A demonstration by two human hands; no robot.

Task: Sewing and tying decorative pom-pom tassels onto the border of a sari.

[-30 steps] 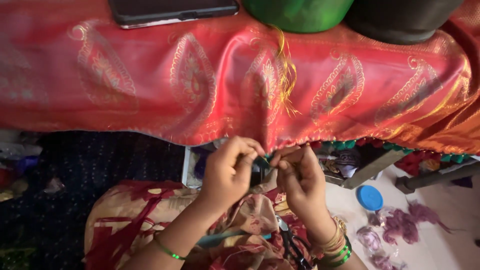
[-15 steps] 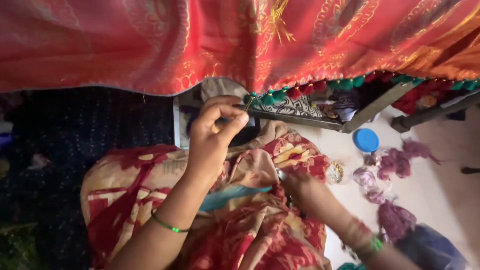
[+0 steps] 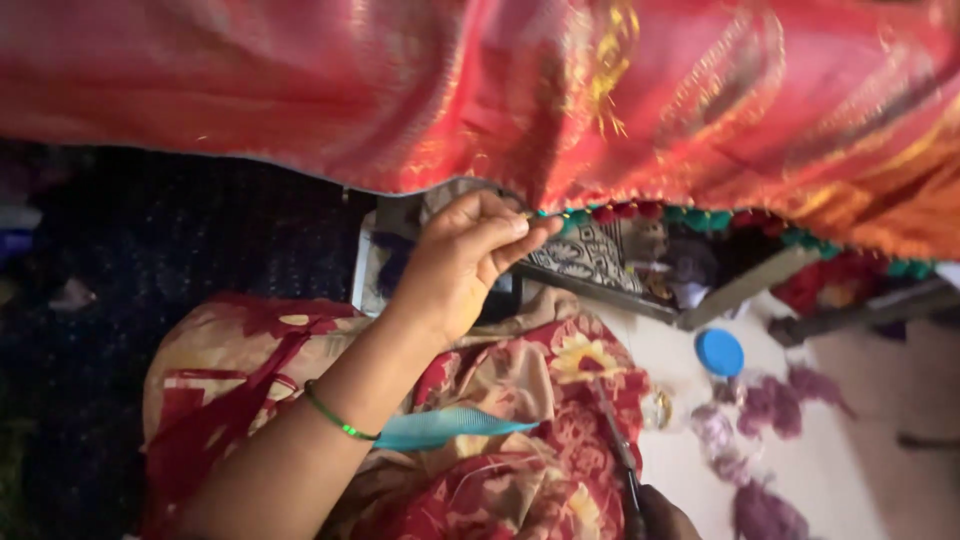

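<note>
A red and gold patterned cloth point(image 3: 600, 100) hangs across the top of the view, its lower edge trimmed with small green and red tassels point(image 3: 640, 213). My left hand point(image 3: 465, 262), with a thin green bangle on the wrist, pinches that edge next to the tassels. Only a bit of my right hand point(image 3: 665, 518) shows at the bottom edge. It is closed around the dark handle of a pair of scissors point(image 3: 615, 430) whose blades point up over my lap. A turquoise strip point(image 3: 445, 428) lies on my floral-printed lap.
A round blue lid point(image 3: 720, 352) and tufts of purple thread point(image 3: 770, 402) lie on the pale floor at right. A metal frame point(image 3: 745, 290) and a patterned cushion point(image 3: 590, 258) sit under the cloth. Dark fabric point(image 3: 200, 240) fills the left.
My right hand let go of the cloth edge, dropped to the lap and now holds the scissors. My left hand stayed pinching the edge. The view tilted down and closer.
</note>
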